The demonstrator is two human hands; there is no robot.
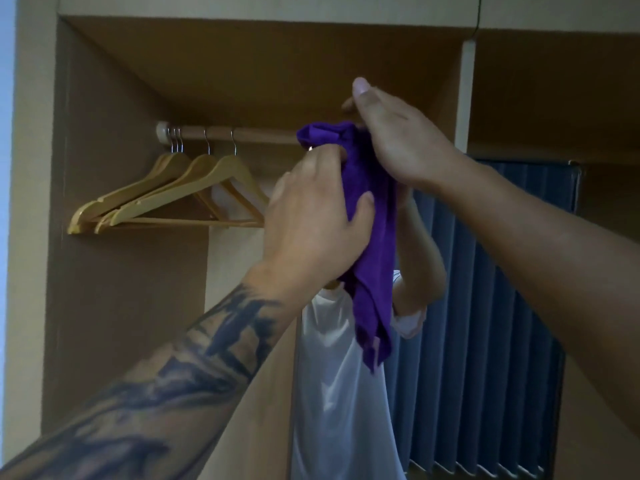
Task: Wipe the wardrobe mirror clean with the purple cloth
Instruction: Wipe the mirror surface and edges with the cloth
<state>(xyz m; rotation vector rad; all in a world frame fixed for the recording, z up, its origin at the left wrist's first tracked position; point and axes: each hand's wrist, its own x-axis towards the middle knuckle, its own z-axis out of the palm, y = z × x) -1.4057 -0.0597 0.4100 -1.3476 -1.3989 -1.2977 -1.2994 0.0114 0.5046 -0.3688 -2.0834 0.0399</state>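
purple cloth [372, 237] hangs lengthwise, tail pointing down, left hand [311, 220] and right hand [398, 140] fingers grasping it.

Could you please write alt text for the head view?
Both hands bunch a purple cloth in front of a wardrobe mirror: the left hand grips it and the right hand covers its top. Wooden hangers hang to the left.

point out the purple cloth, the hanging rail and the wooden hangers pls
purple cloth [375, 244]: head view, on the hanging middle fold below the hands.
hanging rail [263, 133]: head view, on the bare stretch right of the hooks.
wooden hangers [194, 188]: head view, on the front hanger's left shoulder.
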